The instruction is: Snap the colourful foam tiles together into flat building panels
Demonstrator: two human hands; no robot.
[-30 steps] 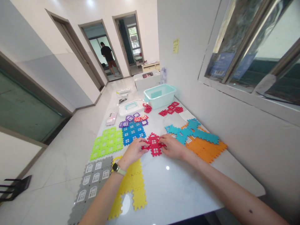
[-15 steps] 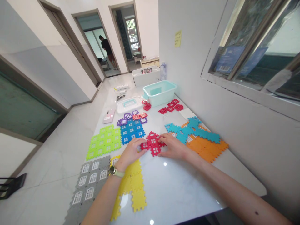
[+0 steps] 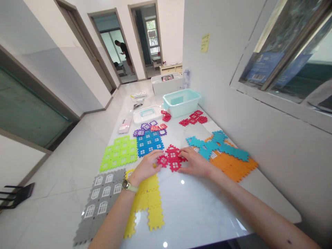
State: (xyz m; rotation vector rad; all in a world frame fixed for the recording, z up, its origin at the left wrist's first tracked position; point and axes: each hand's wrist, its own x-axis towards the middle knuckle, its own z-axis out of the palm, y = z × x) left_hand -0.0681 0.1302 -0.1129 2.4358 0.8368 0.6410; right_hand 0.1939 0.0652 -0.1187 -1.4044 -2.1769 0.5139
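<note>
Gripping a red interlocking foam tile cluster point(image 3: 173, 158) from both sides on the white marble tabletop point(image 3: 197, 211), our half-curled left hand point(image 3: 146, 168) and right hand point(image 3: 195, 163) hold it; uneven pressure could spring its notched joints apart, knocking the blue foam tiles point(image 3: 149, 142) just beyond.

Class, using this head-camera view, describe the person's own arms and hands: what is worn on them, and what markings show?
The left forearm and right forearm are bare, with no sleeves. The left hand and right hand wear no gloves. The left forearm carries a watch with a dark case and a pale yellow-green strap. A small dark spot marks the right forearm.
</note>
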